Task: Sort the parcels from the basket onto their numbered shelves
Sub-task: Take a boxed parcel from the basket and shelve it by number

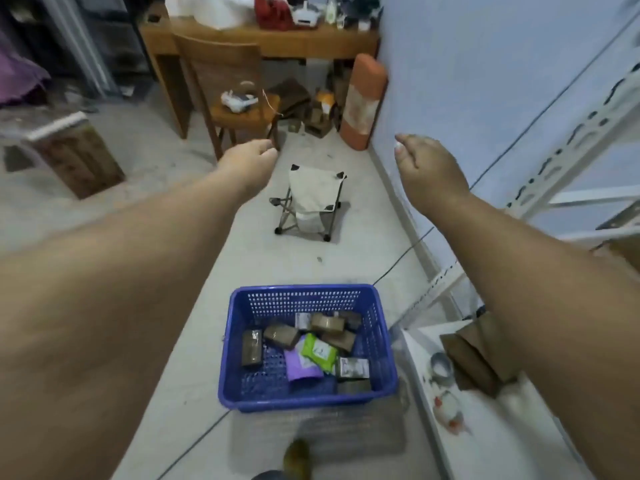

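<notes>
A blue plastic basket (239, 344) stands on the floor below my arms. Inside lie several small brown taped parcels (281, 335), a green pouch (318, 352) and a purple pouch (300, 367). Both arms stretch forward, well above the basket. My left hand (250, 161) hangs with fingers loosely curled and nothing in it. My right hand (420, 161) is also empty, fingers curled downward. A white metal shelf rack (568, 143) rises at the right edge; no shelf numbers show.
A small folding stool (313, 199) stands on the floor beyond the basket. A wooden chair (228, 84) and desk (263, 43) are at the back. An orange cushion (363, 102) leans on the wall. A white surface (485, 427) with brown parcels and a tape roll sits lower right.
</notes>
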`<state>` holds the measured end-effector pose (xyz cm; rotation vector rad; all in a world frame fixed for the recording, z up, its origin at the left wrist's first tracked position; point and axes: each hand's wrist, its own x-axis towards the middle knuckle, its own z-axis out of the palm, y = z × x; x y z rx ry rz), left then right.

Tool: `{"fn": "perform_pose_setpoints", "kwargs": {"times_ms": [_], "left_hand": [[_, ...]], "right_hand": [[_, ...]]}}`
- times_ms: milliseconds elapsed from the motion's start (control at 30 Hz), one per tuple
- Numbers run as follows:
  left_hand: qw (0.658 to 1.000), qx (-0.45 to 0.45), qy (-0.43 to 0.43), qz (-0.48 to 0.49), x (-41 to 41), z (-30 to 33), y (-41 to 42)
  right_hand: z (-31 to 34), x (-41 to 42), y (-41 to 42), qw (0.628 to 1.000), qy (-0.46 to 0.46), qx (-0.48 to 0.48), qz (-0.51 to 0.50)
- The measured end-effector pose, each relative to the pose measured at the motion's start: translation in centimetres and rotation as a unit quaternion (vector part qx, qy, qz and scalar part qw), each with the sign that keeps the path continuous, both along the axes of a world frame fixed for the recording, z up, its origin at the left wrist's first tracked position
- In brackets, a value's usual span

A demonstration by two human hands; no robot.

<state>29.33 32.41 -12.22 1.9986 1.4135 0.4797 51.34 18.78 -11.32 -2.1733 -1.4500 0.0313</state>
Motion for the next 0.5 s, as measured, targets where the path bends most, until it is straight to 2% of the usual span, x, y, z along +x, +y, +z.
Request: {"fn": "perform_pose_setpoints", "kwargs": {"times_ms": [133, 233, 367, 500], "left_hand": [[0.993, -0.098, 0.061, -0.01, 0.8, -14.3, 0.3], [0.977, -0.197, 0.075, 0.006, 0.3, -25.6, -1.5], [0.948, -0.307, 0.083, 0.028, -0.4, -40.6, -5.2], [0.908, -0.409, 0.078, 0.053, 0.9, -54.7, -8.5]], "right_hand": [[-14.5, 0.5, 0.7, 0.99, 0.1, -0.095, -0.04], [-26.2, 0.3, -0.1, 0.965, 0.178, -0.175, -0.079], [-41.1, 0.3, -2.2, 0.893, 0.299, -0.278, -0.188], [-54.7, 1.8, -4.5, 0.823, 0.353, -0.362, -0.259]]}}
